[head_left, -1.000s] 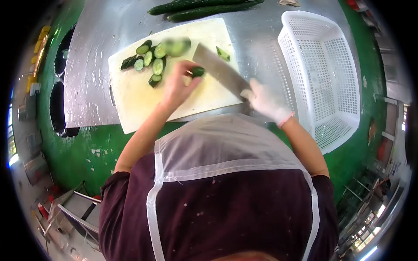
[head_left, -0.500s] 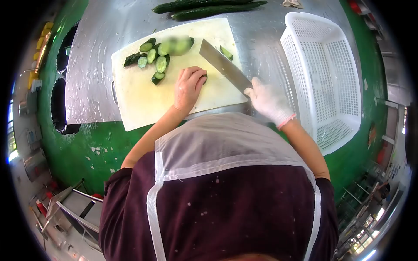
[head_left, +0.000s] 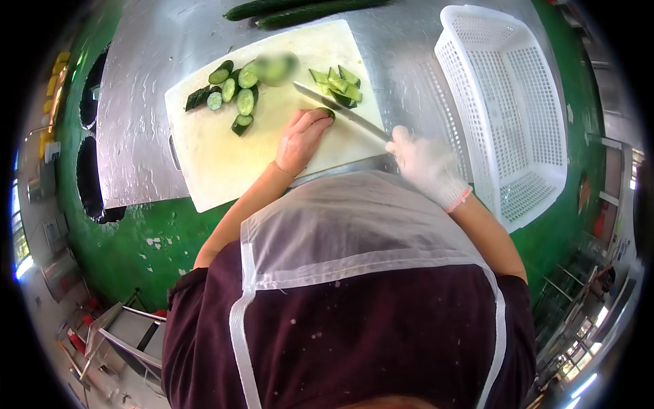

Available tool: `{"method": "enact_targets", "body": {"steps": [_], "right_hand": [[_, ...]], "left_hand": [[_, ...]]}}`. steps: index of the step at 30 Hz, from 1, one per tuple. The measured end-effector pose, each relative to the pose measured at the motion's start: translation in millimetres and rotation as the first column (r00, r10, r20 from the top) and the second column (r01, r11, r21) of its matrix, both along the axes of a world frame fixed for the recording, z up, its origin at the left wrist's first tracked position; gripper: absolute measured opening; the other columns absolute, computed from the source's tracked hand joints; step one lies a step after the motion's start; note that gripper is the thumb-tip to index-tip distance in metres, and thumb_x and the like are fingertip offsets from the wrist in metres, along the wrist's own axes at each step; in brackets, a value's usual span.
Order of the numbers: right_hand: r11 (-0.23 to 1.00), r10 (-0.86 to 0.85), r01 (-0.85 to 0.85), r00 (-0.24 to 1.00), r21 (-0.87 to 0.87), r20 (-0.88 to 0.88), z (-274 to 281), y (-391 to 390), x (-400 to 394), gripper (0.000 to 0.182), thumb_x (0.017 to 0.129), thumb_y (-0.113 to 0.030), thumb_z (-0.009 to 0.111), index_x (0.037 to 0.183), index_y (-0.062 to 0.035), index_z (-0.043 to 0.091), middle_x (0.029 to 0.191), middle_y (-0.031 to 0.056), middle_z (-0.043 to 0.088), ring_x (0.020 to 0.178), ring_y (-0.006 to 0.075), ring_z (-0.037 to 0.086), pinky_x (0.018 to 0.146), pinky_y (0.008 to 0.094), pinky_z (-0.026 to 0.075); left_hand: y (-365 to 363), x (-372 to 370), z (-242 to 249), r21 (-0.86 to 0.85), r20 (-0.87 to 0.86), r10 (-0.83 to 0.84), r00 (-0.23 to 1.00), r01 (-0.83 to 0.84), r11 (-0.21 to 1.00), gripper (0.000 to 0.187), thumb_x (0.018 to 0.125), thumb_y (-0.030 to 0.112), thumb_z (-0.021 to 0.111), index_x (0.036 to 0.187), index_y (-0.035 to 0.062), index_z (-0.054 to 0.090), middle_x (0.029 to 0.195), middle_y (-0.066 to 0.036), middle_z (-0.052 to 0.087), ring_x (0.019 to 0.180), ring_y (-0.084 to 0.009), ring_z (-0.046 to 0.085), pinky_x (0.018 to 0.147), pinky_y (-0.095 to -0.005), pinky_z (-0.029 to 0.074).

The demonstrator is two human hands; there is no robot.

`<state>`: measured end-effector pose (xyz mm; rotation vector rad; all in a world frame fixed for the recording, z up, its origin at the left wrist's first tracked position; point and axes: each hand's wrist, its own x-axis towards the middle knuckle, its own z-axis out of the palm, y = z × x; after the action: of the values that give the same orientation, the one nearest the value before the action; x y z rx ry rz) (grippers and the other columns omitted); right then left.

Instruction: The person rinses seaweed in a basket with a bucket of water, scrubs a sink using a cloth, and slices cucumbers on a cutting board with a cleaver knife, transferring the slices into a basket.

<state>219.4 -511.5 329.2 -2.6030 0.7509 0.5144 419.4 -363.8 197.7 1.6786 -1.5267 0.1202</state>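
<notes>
My left hand (head_left: 302, 140), bare, presses a cucumber piece (head_left: 328, 112) against the white cutting board (head_left: 235, 160), its fingers closed over it. In my right hand (head_left: 428, 163), which wears a white glove, I grip the handle of a cleaver (head_left: 347, 114). The blade slants up and left, edge-on, just beyond my left fingertips and close to the held piece. Past the blade lie several cut cucumber wedges (head_left: 338, 83). Thick cucumber chunks (head_left: 245, 101) sit in a group on the board's left half; a blurred spot in the picture hides some of them.
Whole cucumbers (head_left: 310, 15) lie at the far edge of the metal table (head_left: 136, 153). To the right stands a white perforated plastic basket (head_left: 485, 136). Green floor (head_left: 160, 238) shows beyond the table, with a metal frame (head_left: 133, 334) at lower left.
More cut wedges now lie at the board's right side, beyond the blade. The cleaver has turned edge-on and come closer to my left hand. The whole view has shifted slightly.
</notes>
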Motion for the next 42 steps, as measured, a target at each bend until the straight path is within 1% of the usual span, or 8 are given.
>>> {"method": "enact_targets", "body": {"steps": [2,5,11,20,24,32,38,42], "right_hand": [[0.997,0.052,-0.051,0.999,-0.051,0.014,3,2,-4,0.020,0.099,-0.029,0.045,0.099,-0.0085,0.047,0.075,0.0176,0.065,0.069,0.0396,0.064,0.059,0.0520,0.047],[0.980,0.127,-0.134,0.990,-0.149,-0.059,13,3,-5,0.019,0.099,-0.027,0.045,0.100,-0.0082,0.048,0.077,0.0156,0.066,0.071,0.0379,0.065,0.061,0.0512,0.049],[0.994,0.020,-0.014,0.998,0.110,-0.057,-11,-5,14,0.020,0.098,-0.025,0.045,0.101,-0.0061,0.049,0.084,0.0167,0.067,0.080,0.0385,0.065,0.066,0.0513,0.048],[0.993,0.032,-0.019,0.993,0.117,-0.110,19,0,18,0.025,0.099,-0.029,0.044,0.102,-0.0041,0.047,0.086,0.0203,0.067,0.080,0.0408,0.065,0.067,0.0532,0.047],[0.995,0.028,-0.016,0.992,0.102,-0.121,-3,-5,28,0.021,0.098,-0.025,0.044,0.104,-0.0060,0.050,0.088,0.0194,0.068,0.082,0.0401,0.065,0.068,0.0524,0.048],[0.992,0.016,0.012,0.977,0.127,-0.214,26,0,31,0.020,0.096,-0.018,0.042,0.110,-0.0084,0.054,0.099,0.0167,0.069,0.089,0.0385,0.066,0.072,0.0524,0.049],[0.991,-0.006,0.011,0.999,0.133,-0.042,-4,-2,27,0.022,0.099,-0.026,0.043,0.105,-0.0053,0.048,0.088,0.0205,0.067,0.081,0.0424,0.065,0.067,0.0531,0.048],[0.990,0.009,0.011,0.990,0.140,-0.141,23,-2,27,0.022,0.094,-0.016,0.041,0.111,-0.0082,0.054,0.102,0.0142,0.070,0.090,0.0384,0.066,0.074,0.0516,0.050]], "left_hand": [[-1,-3,0,-0.002,-0.002,0.010,1.000,-0.011,1.000,0.021,0.076,-0.003,0.068,0.096,0.0035,0.069,0.102,-0.006,0.065,0.092,-0.0259,0.061,0.076,-0.0354,0.052],[-2,-2,0,-0.017,0.052,0.010,0.999,-0.009,1.000,0.022,0.075,-0.003,0.068,0.097,0.0033,0.069,0.101,-0.007,0.065,0.090,-0.0255,0.062,0.075,-0.0353,0.053],[-1,-3,1,-0.010,0.010,0.020,1.000,-0.019,1.000,0.021,0.075,-0.002,0.069,0.096,0.0035,0.069,0.100,-0.006,0.065,0.088,-0.0241,0.063,0.073,-0.0342,0.053],[-2,-3,-1,-0.028,0.017,0.032,0.999,-0.032,0.999,0.020,0.074,-0.002,0.070,0.093,0.0034,0.069,0.098,-0.006,0.065,0.089,-0.0234,0.063,0.073,-0.0336,0.054],[-2,0,-1,-0.018,0.010,0.021,1.000,-0.021,1.000,0.020,0.074,-0.001,0.070,0.093,0.0033,0.069,0.097,-0.006,0.065,0.088,-0.0243,0.063,0.073,-0.0343,0.054],[-1,-2,2,-0.024,-0.024,0.014,1.000,-0.014,1.000,0.020,0.072,-0.005,0.071,0.090,0.0022,0.070,0.096,-0.008,0.066,0.084,-0.0247,0.063,0.069,-0.0339,0.053],[5,-3,1,0.026,-0.023,0.043,0.999,-0.042,0.999,0.019,0.072,-0.005,0.071,0.090,0.0025,0.069,0.096,-0.009,0.066,0.084,-0.0255,0.063,0.069,-0.0345,0.052],[5,-5,-1,0.026,-0.044,0.060,0.997,-0.059,0.998,0.018,0.073,-0.004,0.070,0.090,0.0028,0.068,0.096,-0.008,0.065,0.084,-0.0261,0.063,0.070,-0.0353,0.052]]}}
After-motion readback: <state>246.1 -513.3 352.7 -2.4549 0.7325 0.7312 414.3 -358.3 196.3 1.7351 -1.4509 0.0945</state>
